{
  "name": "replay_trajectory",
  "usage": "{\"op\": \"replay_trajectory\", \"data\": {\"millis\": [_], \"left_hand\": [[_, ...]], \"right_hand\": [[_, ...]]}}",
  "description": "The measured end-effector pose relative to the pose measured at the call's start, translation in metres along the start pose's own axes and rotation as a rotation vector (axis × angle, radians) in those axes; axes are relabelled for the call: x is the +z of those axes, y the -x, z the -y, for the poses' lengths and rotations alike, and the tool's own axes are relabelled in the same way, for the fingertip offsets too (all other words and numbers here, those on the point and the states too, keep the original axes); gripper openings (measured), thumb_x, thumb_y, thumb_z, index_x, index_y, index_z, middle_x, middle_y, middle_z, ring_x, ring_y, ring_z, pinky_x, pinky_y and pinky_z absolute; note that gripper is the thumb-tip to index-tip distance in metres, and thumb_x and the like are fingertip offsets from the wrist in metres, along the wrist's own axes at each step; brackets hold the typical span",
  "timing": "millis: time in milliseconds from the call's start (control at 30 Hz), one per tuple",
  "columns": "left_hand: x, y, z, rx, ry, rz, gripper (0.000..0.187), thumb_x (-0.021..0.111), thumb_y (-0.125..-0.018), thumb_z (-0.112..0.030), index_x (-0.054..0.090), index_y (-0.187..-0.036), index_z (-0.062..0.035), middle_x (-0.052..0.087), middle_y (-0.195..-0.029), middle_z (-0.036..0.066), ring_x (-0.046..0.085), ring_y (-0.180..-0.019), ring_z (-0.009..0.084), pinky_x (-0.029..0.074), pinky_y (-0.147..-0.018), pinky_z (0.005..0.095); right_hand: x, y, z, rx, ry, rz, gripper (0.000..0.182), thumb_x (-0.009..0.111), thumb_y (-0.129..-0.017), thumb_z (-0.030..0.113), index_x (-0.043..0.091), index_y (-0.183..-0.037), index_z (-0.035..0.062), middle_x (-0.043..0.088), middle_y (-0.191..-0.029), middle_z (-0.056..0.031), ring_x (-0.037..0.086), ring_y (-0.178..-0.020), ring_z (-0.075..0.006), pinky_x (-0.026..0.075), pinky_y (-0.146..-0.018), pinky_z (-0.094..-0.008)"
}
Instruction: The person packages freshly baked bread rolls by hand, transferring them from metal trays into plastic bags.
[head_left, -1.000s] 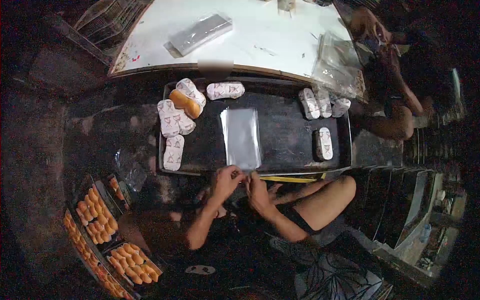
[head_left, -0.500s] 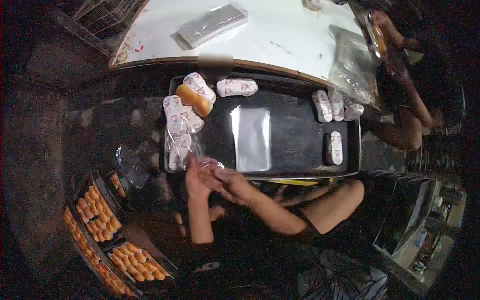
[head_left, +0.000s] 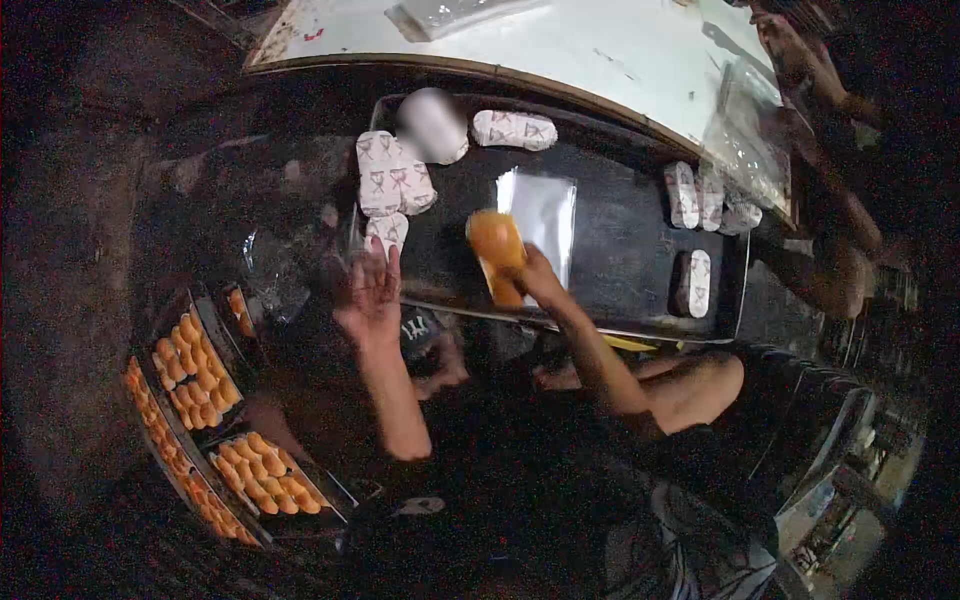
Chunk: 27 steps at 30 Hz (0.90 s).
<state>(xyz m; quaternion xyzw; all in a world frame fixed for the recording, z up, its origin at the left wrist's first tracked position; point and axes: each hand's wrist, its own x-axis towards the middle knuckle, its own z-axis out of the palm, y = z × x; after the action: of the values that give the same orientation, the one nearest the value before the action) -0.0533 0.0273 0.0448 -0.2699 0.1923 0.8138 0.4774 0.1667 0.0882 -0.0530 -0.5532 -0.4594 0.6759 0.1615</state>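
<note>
My right hand (head_left: pixel 538 280) grips a golden-brown bread roll (head_left: pixel 494 245), slightly blurred, above the dark tray (head_left: pixel 610 300). Partly behind the roll lies a stack of clear plastic bags (head_left: pixel 547 215). My left hand (head_left: pixel 372 305) is open, fingers spread, over the tray's near left edge and holding nothing visible. Just beyond its fingertips is a white printed paper liner (head_left: pixel 388 230). More stacks of printed paper liners (head_left: pixel 392 178) sit along the tray's left side.
Another printed stack (head_left: pixel 515 129) lies at the tray's back; several stand at its right (head_left: pixel 698 285). Trays of bread rolls (head_left: pixel 265 470) are at lower left. Beyond is a white table (head_left: pixel 560 50) with plastic packs (head_left: pixel 750 130). Another person's hand (head_left: pixel 790 50) is at upper right.
My hands have moved apart from the clear plastic they were handling. The right hand has taken the roll off the liners and moved right with it; the left has opened. The view has shifted.
</note>
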Motion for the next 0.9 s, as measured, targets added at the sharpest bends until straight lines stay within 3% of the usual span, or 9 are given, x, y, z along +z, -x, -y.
{"op": "replay_trajectory", "data": {"millis": [33, 100, 200, 267, 333, 533, 700, 800, 900], "left_hand": [[0.004, 0.011, 0.008, -0.037, 0.036, -0.008, 0.049, 0.041, -0.084, -0.032, 0.031, -0.122, -0.0037, 0.037, -0.122, 0.020, 0.036, -0.115, 0.0309, 0.028, -0.097, 0.0504], [-0.012, 0.019, 0.011, -0.073, 0.066, -0.010, 0.051, 0.041, -0.084, -0.033, 0.027, -0.125, -0.0049, 0.037, -0.123, 0.019, 0.037, -0.113, 0.0308, 0.029, -0.096, 0.0502], [-0.037, 0.020, 0.019, -0.229, -0.051, 0.398, 0.053, 0.036, -0.086, -0.034, 0.017, -0.130, -0.0110, 0.032, -0.128, 0.015, 0.040, -0.111, 0.0304, 0.032, -0.094, 0.0473], [-0.010, 0.054, 0.044, 0.028, -0.545, 0.372, 0.053, 0.036, -0.086, -0.032, 0.012, -0.131, -0.0161, 0.032, -0.128, 0.012, 0.040, -0.110, 0.0300, 0.035, -0.092, 0.0443], [-0.005, 0.068, 0.055, 0.078, -0.591, 0.409, 0.052, 0.038, -0.086, -0.028, 0.014, -0.131, -0.0177, 0.036, -0.125, 0.012, 0.040, -0.110, 0.0282, 0.036, -0.090, 0.0398], [-0.011, 0.093, 0.093, 0.193, -1.027, 0.622, 0.057, 0.048, -0.082, -0.008, 0.015, -0.129, -0.0087, 0.042, -0.117, 0.015, 0.043, -0.107, 0.0244, 0.038, -0.089, 0.0344], [0.004, 0.102, 0.096, 0.113, -1.054, 0.539, 0.055, 0.045, -0.082, -0.005, 0.016, -0.129, -0.0099, 0.041, -0.117, 0.020, 0.046, -0.105, 0.0313, 0.040, -0.087, 0.0396], [-0.001, 0.090, 0.084, -0.125, -0.835, 0.545, 0.049, 0.038, -0.085, -0.008, 0.016, -0.130, -0.0089, 0.038, -0.121, 0.020, 0.044, -0.108, 0.0323, 0.039, -0.089, 0.0416], [-0.010, 0.083, 0.083, -0.084, -0.788, 0.522, 0.044, 0.040, -0.085, -0.011, 0.027, -0.127, -0.0057, 0.043, -0.118, 0.015, 0.049, -0.102, 0.0254, 0.041, -0.084, 0.0388]], "right_hand": [[0.002, 0.024, -0.028, -0.267, -0.209, 0.035, 0.049, 0.067, -0.067, 0.016, 0.045, -0.108, -0.0010, 0.054, -0.098, -0.0087, 0.053, -0.087, -0.0177, 0.043, -0.075, -0.0307], [0.002, 0.093, 0.033, -0.311, -0.148, 0.163, 0.053, 0.066, -0.066, 0.010, 0.043, -0.112, -0.0010, 0.052, -0.103, -0.0098, 0.049, -0.097, -0.0186, 0.038, -0.085, -0.0311], [0.006, 0.121, 0.089, -0.763, 0.202, 0.113, 0.053, 0.061, -0.066, 0.007, 0.041, -0.114, -0.0006, 0.052, -0.104, -0.0145, 0.051, -0.096, -0.0235, 0.040, -0.082, -0.0309], [0.006, 0.133, 0.113, -0.628, 0.540, -0.112, 0.055, 0.058, -0.066, 0.008, 0.038, -0.117, -0.0003, 0.051, -0.103, -0.0200, 0.051, -0.096, -0.0292, 0.039, -0.084, -0.0321], [0.000, 0.145, 0.109, -0.654, 0.560, -0.143, 0.053, 0.052, -0.070, 0.011, 0.036, -0.119, 0.0013, 0.050, -0.103, -0.0223, 0.051, -0.095, -0.0333, 0.039, -0.083, -0.0335], [0.009, 0.143, 0.056, -0.553, -0.128, -0.228, 0.042, 0.038, -0.076, 0.016, 0.040, -0.115, -0.0007, 0.049, -0.109, -0.0219, 0.047, -0.104, -0.0332, 0.035, -0.089, -0.0355], [0.006, 0.163, 0.048, -0.677, -0.060, -0.102, 0.053, 0.049, -0.079, 0.039, 0.043, -0.114, 0.0002, 0.053, -0.104, -0.0181, 0.051, -0.098, -0.0300, 0.037, -0.086, -0.0355], [-0.012, 0.178, 0.057, -0.633, 0.192, 0.079, 0.063, 0.057, -0.072, 0.042, 0.040, -0.116, 0.0000, 0.052, -0.105, -0.0189, 0.051, -0.098, -0.0303, 0.038, -0.086, -0.0364], [-0.019, 0.178, 0.050, -0.787, 0.284, 0.178, 0.070, 0.060, -0.069, 0.042, 0.034, -0.124, 0.0058, 0.053, -0.104, -0.0198, 0.053, -0.093, -0.0313, 0.040, -0.083, -0.0365]]}}
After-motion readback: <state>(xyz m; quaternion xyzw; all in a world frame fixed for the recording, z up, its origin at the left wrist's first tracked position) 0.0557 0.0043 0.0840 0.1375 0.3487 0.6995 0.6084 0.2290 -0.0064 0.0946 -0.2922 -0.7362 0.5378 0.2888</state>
